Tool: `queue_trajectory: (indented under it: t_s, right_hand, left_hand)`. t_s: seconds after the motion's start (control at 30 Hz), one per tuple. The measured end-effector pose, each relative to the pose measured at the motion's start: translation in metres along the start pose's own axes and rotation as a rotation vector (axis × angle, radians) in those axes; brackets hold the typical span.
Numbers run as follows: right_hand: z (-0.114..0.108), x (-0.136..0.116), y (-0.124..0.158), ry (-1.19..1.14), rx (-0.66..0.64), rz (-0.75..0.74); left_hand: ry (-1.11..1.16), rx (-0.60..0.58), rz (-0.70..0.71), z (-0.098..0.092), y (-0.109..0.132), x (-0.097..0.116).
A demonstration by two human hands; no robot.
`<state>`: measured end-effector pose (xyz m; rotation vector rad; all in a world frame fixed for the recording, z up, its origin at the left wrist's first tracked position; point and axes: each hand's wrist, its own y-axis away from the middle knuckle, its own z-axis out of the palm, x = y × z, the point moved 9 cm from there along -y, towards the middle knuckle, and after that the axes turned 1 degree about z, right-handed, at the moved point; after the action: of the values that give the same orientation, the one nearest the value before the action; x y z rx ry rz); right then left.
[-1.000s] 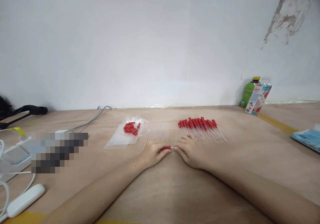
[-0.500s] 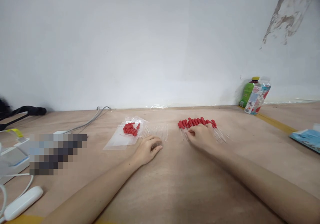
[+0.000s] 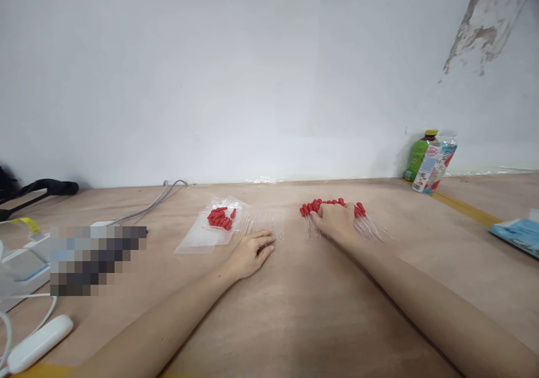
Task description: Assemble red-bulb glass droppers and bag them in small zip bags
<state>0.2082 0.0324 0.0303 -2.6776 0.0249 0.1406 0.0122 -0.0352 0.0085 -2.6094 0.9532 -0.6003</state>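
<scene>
My right hand point(image 3: 336, 221) lies over a row of droppers with red rubber bulbs point(image 3: 309, 208) and thin clear tubes. Its fingers curl down among the bulbs, the thumb at the left side. The hand covers the middle of the row, and whatever the fingertips hold is hidden. My left hand point(image 3: 249, 253) rests on the table with fingers stretched out and a gap between thumb and forefinger. Just beyond its fingers lie several bare clear tubes point(image 3: 269, 222). To the left of these, loose red rubber bulbs point(image 3: 219, 218) sit on a clear plastic bag point(image 3: 196, 240).
At the back right stand a green bottle point(image 3: 416, 159) and a clear labelled bottle point(image 3: 432, 170). A blue packet point(image 3: 514, 235) lies at the right edge. On the left are a power strip point(image 3: 25, 265), grey cables point(image 3: 145, 206) and a white device point(image 3: 40, 344). A wall closes the back.
My right hand has moved slightly forward and leftward over the bulbs, uncovering more tubes at the row's left end. My left hand's fingers have straightened a little while it stays in place.
</scene>
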Motion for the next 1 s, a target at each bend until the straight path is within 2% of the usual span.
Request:
queue_trajectory:
  t_s: [0.17,0.27,0.33,0.4,0.47,0.6,0.7,0.83,0.93,1.0]
  right_hand:
    - [-0.001,-0.046,0.016,-0.078,-0.023,-0.137]
    - [0.006,-0.067,0.016,-0.081,-0.056,-0.134]
    - [0.011,-0.072,0.011,-0.07,-0.07,-0.096]
    - [0.017,-0.07,0.006,-0.058,-0.091,-0.055]
    - [0.021,-0.066,0.003,-0.049,-0.113,-0.029]
    - [0.024,-0.056,0.002,-0.04,-0.145,-0.014]
    - [0.025,-0.052,0.003,-0.039,-0.167,-0.008]
    - [0.024,-0.05,0.003,-0.053,-0.175,0.0]
    - [0.019,-0.048,0.004,-0.062,-0.153,-0.002]
    - [0.014,-0.045,0.006,-0.065,-0.13,-0.002]
  left_hand:
    - [0.053,-0.075,0.095,0.004,-0.003,0.013]
    - [0.085,-0.12,0.146,0.005,-0.003,0.02]
    - [0.097,-0.132,0.167,0.004,-0.002,0.024]
    - [0.088,-0.091,0.169,0.0,-0.002,0.025]
    - [0.039,0.008,0.132,-0.008,-0.003,0.021]
    - [-0.224,0.271,-0.104,-0.038,-0.008,-0.009]
    - [-0.496,0.356,-0.306,-0.06,-0.015,-0.04]
    - [-0.77,0.263,-0.51,-0.074,-0.032,-0.081]
    - [-0.86,0.154,-0.642,-0.075,-0.039,-0.104]
    - [-0.874,0.103,-0.682,-0.072,-0.042,-0.114]
